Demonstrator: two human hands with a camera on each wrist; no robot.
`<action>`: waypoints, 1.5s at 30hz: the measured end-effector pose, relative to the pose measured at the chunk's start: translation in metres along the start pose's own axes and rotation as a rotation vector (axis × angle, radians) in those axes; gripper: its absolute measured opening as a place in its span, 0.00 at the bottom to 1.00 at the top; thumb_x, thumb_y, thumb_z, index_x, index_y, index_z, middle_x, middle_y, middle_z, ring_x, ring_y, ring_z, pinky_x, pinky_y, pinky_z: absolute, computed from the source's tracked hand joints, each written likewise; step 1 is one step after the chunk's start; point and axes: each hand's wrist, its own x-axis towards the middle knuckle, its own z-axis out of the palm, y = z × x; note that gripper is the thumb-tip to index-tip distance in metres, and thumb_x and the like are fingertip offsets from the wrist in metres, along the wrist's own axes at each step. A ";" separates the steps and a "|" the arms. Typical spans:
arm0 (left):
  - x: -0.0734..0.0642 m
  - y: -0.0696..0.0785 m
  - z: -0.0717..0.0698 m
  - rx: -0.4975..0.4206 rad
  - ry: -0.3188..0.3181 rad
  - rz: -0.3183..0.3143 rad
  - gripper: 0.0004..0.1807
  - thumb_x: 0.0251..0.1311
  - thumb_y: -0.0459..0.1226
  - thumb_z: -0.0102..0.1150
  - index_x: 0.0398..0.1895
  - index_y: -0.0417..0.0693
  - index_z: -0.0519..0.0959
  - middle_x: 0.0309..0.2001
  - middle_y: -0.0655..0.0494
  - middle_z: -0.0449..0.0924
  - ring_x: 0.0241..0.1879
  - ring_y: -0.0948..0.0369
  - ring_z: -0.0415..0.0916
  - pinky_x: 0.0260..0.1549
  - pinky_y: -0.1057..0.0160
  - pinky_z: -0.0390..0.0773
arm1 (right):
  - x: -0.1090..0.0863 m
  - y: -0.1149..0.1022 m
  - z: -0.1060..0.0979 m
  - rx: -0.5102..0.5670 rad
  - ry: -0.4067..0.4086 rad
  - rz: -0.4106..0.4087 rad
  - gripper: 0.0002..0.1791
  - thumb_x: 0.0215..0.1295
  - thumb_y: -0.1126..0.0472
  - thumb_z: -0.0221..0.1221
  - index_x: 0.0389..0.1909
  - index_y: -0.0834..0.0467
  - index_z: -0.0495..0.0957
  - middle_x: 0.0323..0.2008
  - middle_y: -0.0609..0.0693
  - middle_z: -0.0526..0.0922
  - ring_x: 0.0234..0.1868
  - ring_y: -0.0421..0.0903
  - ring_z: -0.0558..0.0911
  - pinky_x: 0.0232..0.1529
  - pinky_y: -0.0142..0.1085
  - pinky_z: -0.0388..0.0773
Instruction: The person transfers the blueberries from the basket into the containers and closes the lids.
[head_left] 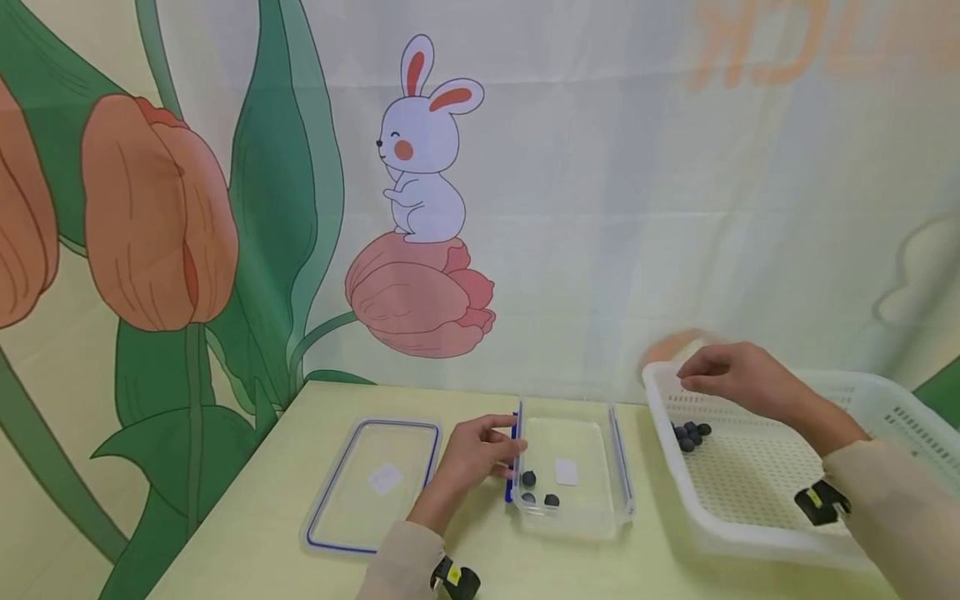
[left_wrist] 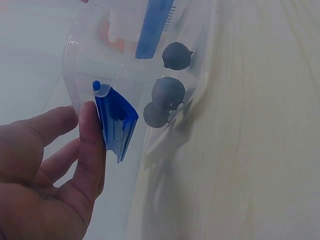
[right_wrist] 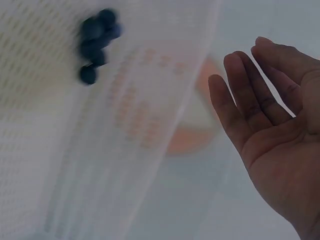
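My left hand (head_left: 480, 454) grips the left side of a clear plastic food container (head_left: 592, 521), its fingertips right at the rim. Beside those fingers a blue locking clip (left_wrist: 117, 122) hangs folded out. Three blueberries (left_wrist: 177, 56) lie in the container's near left corner. Over the left rim of a white perforated basket (head_left: 678, 475) hovers my right hand (head_left: 738, 379), its fingers gently bent with nothing between them in the right wrist view. Below it, several blueberries (right_wrist: 95, 42) cluster against the basket's left wall.
A clear lid (head_left: 348, 475) with a blue seal lies flat to the left of the container. Behind the pale yellow table (head_left: 225, 533) hangs a printed cloth (head_left: 570, 208) with tulips and a rabbit.
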 end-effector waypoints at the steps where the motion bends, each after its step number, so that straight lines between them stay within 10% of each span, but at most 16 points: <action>1: 0.000 0.000 0.000 -0.002 -0.002 0.000 0.26 0.65 0.33 0.74 0.66 0.42 0.81 0.39 0.48 0.81 0.35 0.56 0.84 0.32 0.63 0.89 | 0.000 0.007 0.003 0.000 -0.010 0.012 0.09 0.75 0.59 0.66 0.48 0.61 0.87 0.43 0.48 0.88 0.46 0.50 0.85 0.44 0.46 0.85; 16: -0.004 -0.002 0.000 -0.008 -0.015 0.013 0.26 0.66 0.33 0.74 0.67 0.41 0.81 0.40 0.47 0.81 0.35 0.58 0.84 0.34 0.61 0.90 | -0.003 0.080 0.031 -0.060 -0.150 0.071 0.07 0.70 0.69 0.66 0.44 0.68 0.87 0.40 0.55 0.88 0.39 0.49 0.85 0.38 0.45 0.85; 26: -0.001 0.000 -0.001 0.005 -0.004 -0.002 0.26 0.66 0.34 0.74 0.67 0.42 0.81 0.39 0.48 0.82 0.35 0.57 0.83 0.34 0.62 0.89 | 0.005 0.086 0.034 -0.112 -0.282 0.097 0.10 0.64 0.70 0.67 0.46 0.66 0.87 0.41 0.56 0.88 0.40 0.51 0.85 0.42 0.51 0.86; 35: 0.001 0.001 0.000 0.007 -0.007 -0.001 0.26 0.66 0.34 0.73 0.67 0.42 0.81 0.40 0.48 0.82 0.35 0.57 0.84 0.37 0.58 0.90 | 0.007 0.088 0.038 -0.200 -0.230 -0.041 0.09 0.64 0.72 0.66 0.44 0.67 0.87 0.38 0.56 0.89 0.35 0.49 0.85 0.38 0.50 0.86; 45: 0.002 0.000 0.000 0.005 -0.012 0.000 0.26 0.67 0.34 0.73 0.68 0.42 0.81 0.40 0.47 0.81 0.36 0.57 0.84 0.34 0.62 0.90 | 0.008 0.085 0.037 -0.282 -0.358 0.075 0.03 0.59 0.70 0.69 0.34 0.63 0.87 0.32 0.48 0.85 0.33 0.47 0.80 0.37 0.48 0.84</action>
